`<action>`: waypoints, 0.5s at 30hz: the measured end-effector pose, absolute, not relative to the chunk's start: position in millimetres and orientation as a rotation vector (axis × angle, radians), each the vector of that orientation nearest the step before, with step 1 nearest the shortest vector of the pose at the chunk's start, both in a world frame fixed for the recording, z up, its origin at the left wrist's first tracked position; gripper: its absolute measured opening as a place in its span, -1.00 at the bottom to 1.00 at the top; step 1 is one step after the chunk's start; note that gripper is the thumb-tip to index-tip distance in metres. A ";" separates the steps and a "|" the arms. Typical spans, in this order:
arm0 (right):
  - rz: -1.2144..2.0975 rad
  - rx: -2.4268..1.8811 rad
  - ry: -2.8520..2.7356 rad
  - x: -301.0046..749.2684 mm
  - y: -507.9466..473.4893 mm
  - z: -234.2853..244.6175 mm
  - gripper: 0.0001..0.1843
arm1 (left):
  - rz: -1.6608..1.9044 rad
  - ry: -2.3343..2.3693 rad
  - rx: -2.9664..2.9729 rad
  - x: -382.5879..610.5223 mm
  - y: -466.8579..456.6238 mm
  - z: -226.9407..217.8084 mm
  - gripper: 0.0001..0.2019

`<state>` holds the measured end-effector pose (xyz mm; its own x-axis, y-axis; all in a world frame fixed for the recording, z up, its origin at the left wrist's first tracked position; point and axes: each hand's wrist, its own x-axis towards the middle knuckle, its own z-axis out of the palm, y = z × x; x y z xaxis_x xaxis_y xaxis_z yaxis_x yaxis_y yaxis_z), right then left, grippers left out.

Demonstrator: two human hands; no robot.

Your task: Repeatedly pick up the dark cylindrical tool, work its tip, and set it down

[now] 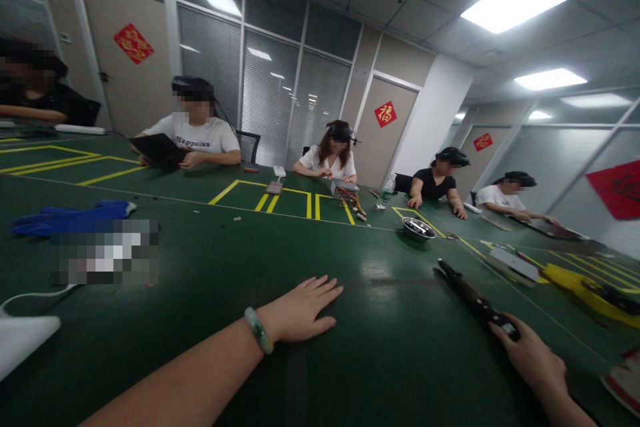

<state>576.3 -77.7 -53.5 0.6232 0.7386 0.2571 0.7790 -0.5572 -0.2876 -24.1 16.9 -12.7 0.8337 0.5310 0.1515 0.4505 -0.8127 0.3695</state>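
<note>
My left hand [305, 310] lies palm down on the green tabletop [240, 267], its fingers stretched out and slightly apart. Nothing is in it, and a green bangle [259, 331] circles the wrist. At the right, my right hand [535, 357] is closed around the near end of a long black device [477, 300] that looks like a hair straightener. Small buttons or a display show on its handle beside my thumb. The device points away from me to the left, and its far end shows two narrow tips. Whether it touches the tabletop, I cannot tell.
Beyond the device is a shiny metal bowl [419, 229], with a plastic bottle [386, 192] farther back. Blue gloves [75, 217] and a blurred-out item with a white cable lie left. A yellow item [585, 290] lies right. Several people sit across the table.
</note>
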 end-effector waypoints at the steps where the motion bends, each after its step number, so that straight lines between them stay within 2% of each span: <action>1: -0.142 -2.449 -1.278 567.6 -77.1 -52.3 -0.25 | 0.368 0.746 2.693 -24.2 16.5 -12.5 -0.35; 7: -0.089 -2.169 -1.653 471.6 -48.7 -35.4 -0.36 | 0.390 0.758 2.717 -23.6 12.3 -7.6 -0.32; 15: 0.161 -1.614 -2.066 266.2 12.8 -22.1 -0.51 | 0.644 0.831 2.850 -15.5 0.9 10.2 -0.17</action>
<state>266.2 12.8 -22.1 -0.1641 0.9342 0.3166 0.8738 0.2866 -0.3929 -15.5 0.9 10.2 0.7611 0.5338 0.3685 0.4897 -0.8454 0.2133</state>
